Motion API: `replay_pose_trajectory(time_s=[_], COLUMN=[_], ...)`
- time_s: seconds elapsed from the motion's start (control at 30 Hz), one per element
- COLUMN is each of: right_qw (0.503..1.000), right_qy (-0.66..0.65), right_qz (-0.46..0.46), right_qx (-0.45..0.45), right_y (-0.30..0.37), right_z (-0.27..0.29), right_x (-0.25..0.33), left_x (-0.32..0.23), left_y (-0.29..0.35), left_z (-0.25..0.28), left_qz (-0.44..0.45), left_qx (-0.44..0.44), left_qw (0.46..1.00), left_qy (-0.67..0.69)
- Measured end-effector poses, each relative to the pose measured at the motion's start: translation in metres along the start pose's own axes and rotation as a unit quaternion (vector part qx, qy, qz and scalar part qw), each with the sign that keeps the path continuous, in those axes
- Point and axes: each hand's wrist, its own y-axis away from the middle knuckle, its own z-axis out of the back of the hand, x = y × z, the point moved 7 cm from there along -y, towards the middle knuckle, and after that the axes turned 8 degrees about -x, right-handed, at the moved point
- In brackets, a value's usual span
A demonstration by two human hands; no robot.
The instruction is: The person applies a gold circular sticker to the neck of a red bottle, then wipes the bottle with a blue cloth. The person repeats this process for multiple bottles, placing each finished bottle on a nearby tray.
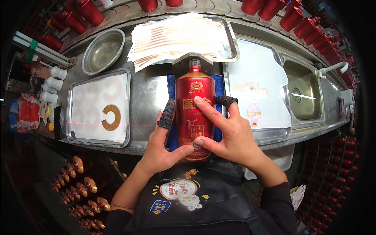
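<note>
A red bottle with gold lettering and a narrow neck lies in front of me, its neck pointing away, against a grey metal stop over blue padding. My right hand is open over its right side. The stretched index finger and thumb press on the bottle's printed front; a dark finger sleeve covers another finger. At the bottle's lower left is my left hand, fingers spread, with the thumb touching the bottle. One left finger wears a dark sleeve too.
Left, a tray holds a sheet with a gold horseshoe-shaped decal. Printed sheets are piled on a far tray. Decals lie on the right tray, beside a sink. A metal bowl stands far left. Red bottles line the back.
</note>
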Motion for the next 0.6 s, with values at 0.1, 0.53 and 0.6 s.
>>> replay_pose_trajectory(time_s=[0.1, 0.53, 0.6], right_qw=[1.0, 0.996, 0.993], right_qy=[-0.002, -0.084, -0.091], right_qz=[-0.025, 0.018, 0.062], right_qx=[0.006, -0.015, -0.033], right_y=[0.001, 0.008, 0.014], right_z=[0.002, -0.006, -0.003], right_x=[-0.003, -0.018, -0.018], left_x=[-0.004, -0.015, -0.015], left_y=[0.0, -0.001, -0.002], left_z=[0.001, -0.003, 0.001], left_qz=[-0.007, -0.167, -0.172], left_qx=[-0.023, 0.029, 0.016], left_qw=[0.999, 0.977, 0.981], left_qy=[0.037, -0.129, -0.09])
